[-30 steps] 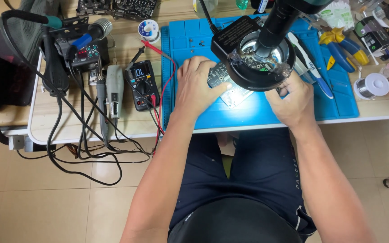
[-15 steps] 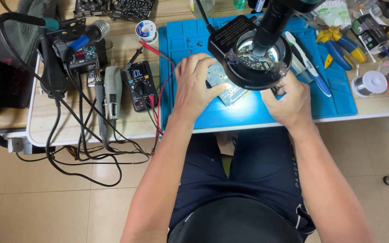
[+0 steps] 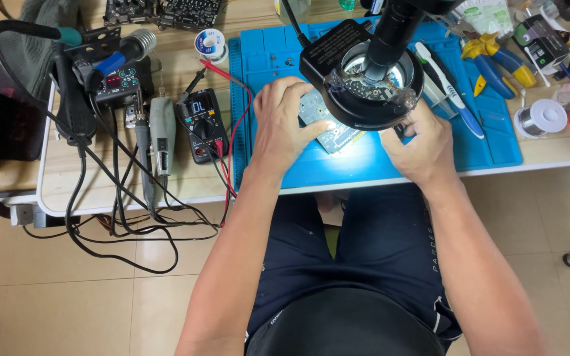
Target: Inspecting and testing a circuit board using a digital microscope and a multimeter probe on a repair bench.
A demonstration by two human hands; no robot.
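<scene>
Both hands sit a little closer together than before. The left hand (image 3: 284,125) still grips the circuit board (image 3: 328,128) with closed fingers. The board lies on the blue mat (image 3: 265,59) under the round lamp (image 3: 364,79). The right hand (image 3: 423,142), at 3 o'clock from the board, touches the lamp's rim; I cannot tell its grip. A meter (image 3: 200,124) lies at 9 o'clock on the tabletop (image 3: 186,178).

Two hands (image 3: 285,125), one circuit board (image 3: 328,135), one multimeter (image 3: 202,125), perhaps two solder spools (image 3: 541,117).
</scene>
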